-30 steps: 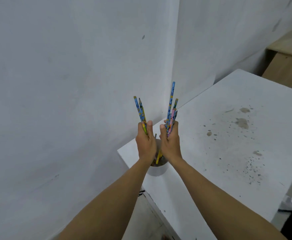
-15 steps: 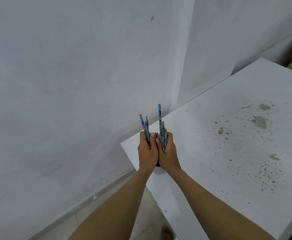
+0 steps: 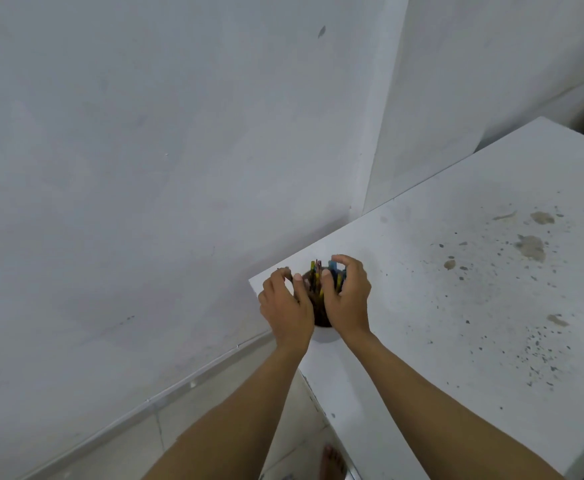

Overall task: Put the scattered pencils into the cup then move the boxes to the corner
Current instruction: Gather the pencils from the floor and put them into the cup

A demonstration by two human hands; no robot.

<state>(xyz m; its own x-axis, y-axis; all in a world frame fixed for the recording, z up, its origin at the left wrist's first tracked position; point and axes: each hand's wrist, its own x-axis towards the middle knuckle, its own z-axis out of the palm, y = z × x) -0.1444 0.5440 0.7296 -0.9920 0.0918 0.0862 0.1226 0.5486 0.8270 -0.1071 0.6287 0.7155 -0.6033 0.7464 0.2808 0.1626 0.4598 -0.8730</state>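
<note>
While both hands were cupped around the small dark round cup [image 3: 321, 318] at the near-left corner of the white speckled bench [image 3: 457, 306], the colourful patterned pencils [image 3: 316, 280] were standing inside it, tips poking up between the thumbs. Left hand [image 3: 285, 306] was curled loosely on the cup's left side, fingers bent but not visibly pinching anything. Right hand [image 3: 347, 299] was arched over the right side, fingers hooked around a few blue pencils [image 3: 335, 271], though I couldn't tell if it was gripping them or just corralling them. Pencils like these are light, stiff and a bit slick, so I'd guess they'd rattle and fan out; bunching them near the middle works best. That cup looked light enough to tip, sitting so close to the edge, so steadying it low on the wall seemed smart. No boxes were in view.
</note>
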